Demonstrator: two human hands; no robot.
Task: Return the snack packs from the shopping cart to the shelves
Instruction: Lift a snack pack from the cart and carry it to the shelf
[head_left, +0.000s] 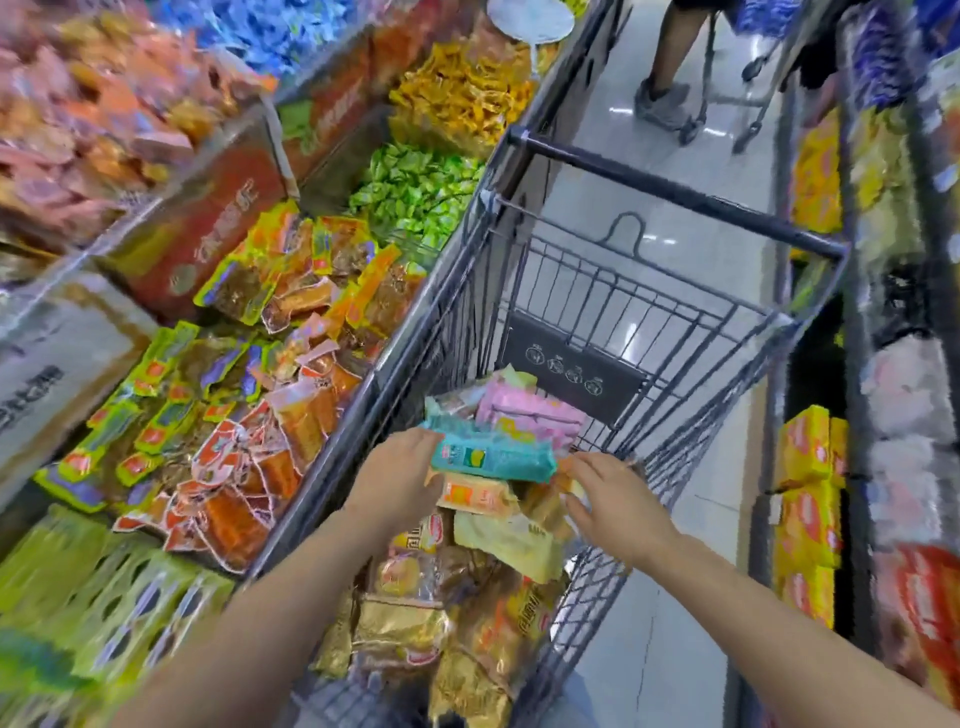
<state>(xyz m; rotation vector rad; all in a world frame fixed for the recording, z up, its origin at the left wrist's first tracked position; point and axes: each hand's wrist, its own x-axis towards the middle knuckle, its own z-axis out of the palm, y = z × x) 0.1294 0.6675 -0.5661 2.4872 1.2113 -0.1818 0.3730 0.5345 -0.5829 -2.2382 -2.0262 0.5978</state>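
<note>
I see both my hands inside one cart (670, 195). My left hand (400, 475) holds one teal pack (493, 457) by its left end, fingers curled under it, the pack lifted just above the heap. My right hand (613, 499) sits at the pack's right end, fingers bent down over the heap; whether it grips anything I cannot tell. The heap in the cart is too jumbled to count whole: I make out two pink packs (530, 413) at the far end, one orange pack (475, 496) and one pale yellow pack (511, 540) right under the teal one, and several gold ones nearer me. Shelf bins (291, 332) of loose snacks run along the cart's left side. A second cart (737, 88) and one person's legs (670, 57) stand further up the aisle.
</note>
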